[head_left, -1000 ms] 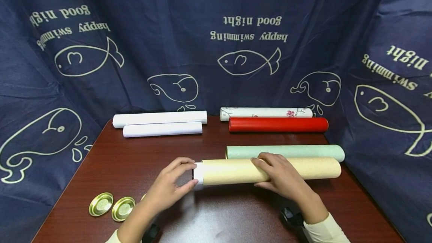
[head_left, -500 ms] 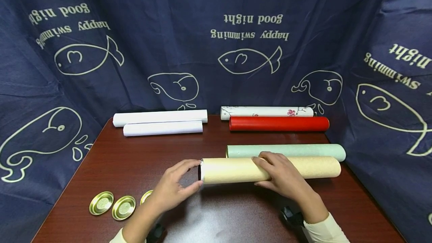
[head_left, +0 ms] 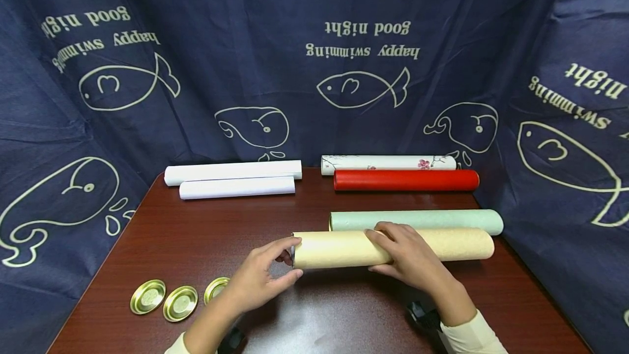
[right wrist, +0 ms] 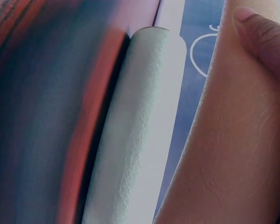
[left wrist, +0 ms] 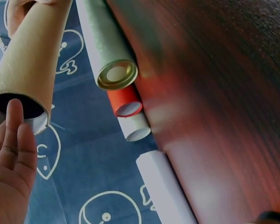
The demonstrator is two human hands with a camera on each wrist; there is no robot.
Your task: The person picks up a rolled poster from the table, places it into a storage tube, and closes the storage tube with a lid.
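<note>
A cream cardboard tube (head_left: 334,249) lies crosswise, raised a little above the table. My right hand (head_left: 405,253) grips it near the middle, thumb on the near side and fingers over the top. My left hand (head_left: 265,275) is at the tube's left end, index finger and thumb by the rim. In the left wrist view its straight fingers (left wrist: 14,135) reach the tube's open mouth, one fingertip over the dark hollow. A white paper roll (left wrist: 38,124) lines the inside of that mouth; the rest of it is hidden in the tube.
Behind the cream tube lies a green tube (head_left: 417,219). Farther back are a red tube (head_left: 405,180) and a floral white tube (head_left: 388,163). Two white paper rolls (head_left: 236,187) lie back left. Several gold metal caps (head_left: 180,303) rest at the table's (head_left: 221,223) front left.
The white paper roll, sticking out of the cream tube's left end before, has slid in to the rim. My left hand has moved right with it; my right hand keeps its grip.
</note>
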